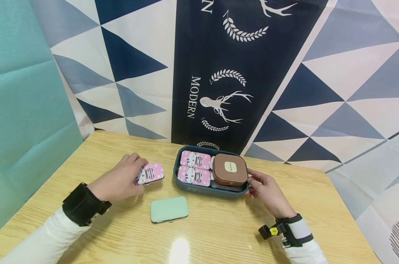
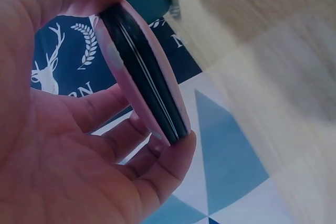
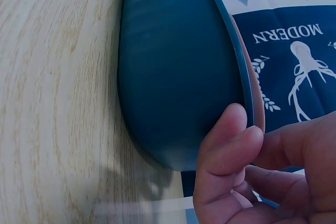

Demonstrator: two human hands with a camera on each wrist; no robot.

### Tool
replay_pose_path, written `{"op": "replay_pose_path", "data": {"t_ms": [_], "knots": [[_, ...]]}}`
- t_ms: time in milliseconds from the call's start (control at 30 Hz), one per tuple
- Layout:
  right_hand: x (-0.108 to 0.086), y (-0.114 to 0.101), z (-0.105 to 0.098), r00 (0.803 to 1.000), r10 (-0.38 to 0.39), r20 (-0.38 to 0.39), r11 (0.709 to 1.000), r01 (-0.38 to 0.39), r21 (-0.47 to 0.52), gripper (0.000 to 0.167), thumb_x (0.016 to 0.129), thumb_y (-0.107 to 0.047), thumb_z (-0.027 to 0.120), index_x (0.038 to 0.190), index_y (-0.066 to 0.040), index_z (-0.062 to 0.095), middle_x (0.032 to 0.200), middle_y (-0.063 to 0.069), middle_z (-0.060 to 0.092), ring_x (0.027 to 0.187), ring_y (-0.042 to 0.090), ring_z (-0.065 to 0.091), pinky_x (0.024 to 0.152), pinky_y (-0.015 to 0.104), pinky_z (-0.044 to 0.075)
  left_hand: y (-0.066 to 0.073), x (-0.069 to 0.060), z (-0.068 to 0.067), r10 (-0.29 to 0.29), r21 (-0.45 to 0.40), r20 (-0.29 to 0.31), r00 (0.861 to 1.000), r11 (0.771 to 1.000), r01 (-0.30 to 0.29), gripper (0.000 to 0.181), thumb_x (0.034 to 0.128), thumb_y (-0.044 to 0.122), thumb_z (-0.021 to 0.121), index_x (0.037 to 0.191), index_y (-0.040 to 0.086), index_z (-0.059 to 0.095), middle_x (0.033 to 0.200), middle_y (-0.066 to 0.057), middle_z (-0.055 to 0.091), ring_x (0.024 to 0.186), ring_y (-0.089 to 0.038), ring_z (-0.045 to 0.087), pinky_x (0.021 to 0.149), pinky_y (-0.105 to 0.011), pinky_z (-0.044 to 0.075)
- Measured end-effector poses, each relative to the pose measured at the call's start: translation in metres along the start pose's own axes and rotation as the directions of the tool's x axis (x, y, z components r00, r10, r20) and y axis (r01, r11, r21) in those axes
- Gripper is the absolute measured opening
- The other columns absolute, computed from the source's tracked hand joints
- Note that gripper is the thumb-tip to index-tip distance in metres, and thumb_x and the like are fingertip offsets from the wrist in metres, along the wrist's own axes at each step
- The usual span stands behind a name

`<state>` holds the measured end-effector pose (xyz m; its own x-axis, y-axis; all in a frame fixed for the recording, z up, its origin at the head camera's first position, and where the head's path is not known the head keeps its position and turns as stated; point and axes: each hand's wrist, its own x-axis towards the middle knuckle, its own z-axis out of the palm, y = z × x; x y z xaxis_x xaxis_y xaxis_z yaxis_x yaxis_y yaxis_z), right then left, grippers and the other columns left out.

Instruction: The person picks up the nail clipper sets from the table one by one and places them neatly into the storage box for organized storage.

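Note:
My left hand [image 1: 125,179] pinches a small pink case [image 1: 154,172] with a cartoon cat on it, left of the dark blue bin [image 1: 204,189]. In the left wrist view the pink case [image 2: 176,95] appears edge-on between thumb and fingertips, showing black sides and a thin metal seam. My right hand [image 1: 266,192] grips the bin's right end; in the right wrist view its fingers [image 3: 223,153] hold the rim of the bin [image 3: 178,72]. Two matching pink cases [image 1: 195,160] lie in the bin's left part. A brown zipped case [image 1: 230,170] sits at its right.
A mint-green flat case [image 1: 169,209] lies on the wooden table [image 1: 219,234] in front of the bin. Behind the table's back edge hangs a patterned cloth [image 1: 206,55]. A teal cloth [image 1: 28,102] hangs at the left.

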<state>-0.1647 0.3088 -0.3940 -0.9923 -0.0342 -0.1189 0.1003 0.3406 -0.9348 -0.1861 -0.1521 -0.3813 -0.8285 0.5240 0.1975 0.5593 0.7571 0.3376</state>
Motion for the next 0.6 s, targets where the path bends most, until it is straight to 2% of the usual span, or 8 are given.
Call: {"op": "replay_pose_path", "data": {"t_ms": [333,600], "knots": [[-0.001,0.000,0.000,1.000,-0.006,0.000,1.000,0.006,-0.005,0.050,0.112,-0.006,0.047,0.159,0.007,0.038,0.092,0.015,0.066,0.071,0.018,0.059,0.061,0.031,0.051,0.004,0.015,-0.008,0.027,0.041,-0.022,0.999,0.999,-0.026,0.060,0.0760,0.013,0.079,0.130,-0.005,0.061,0.110,-0.010,0.054,0.101,-0.030,0.046,0.081,-0.039,0.041],[0.000,0.001,-0.002,1.000,0.011,-0.002,1.000,-0.011,-0.008,0.050,0.112,-0.006,0.045,0.160,0.005,0.038,0.093,0.016,0.065,0.071,0.018,0.059,0.062,0.032,0.052,0.010,0.028,-0.013,0.021,0.050,-0.019,1.000,0.999,-0.020,0.061,0.0782,0.015,0.081,0.132,-0.004,0.060,0.115,-0.011,0.054,0.107,-0.031,0.046,0.086,-0.042,0.042]]}}
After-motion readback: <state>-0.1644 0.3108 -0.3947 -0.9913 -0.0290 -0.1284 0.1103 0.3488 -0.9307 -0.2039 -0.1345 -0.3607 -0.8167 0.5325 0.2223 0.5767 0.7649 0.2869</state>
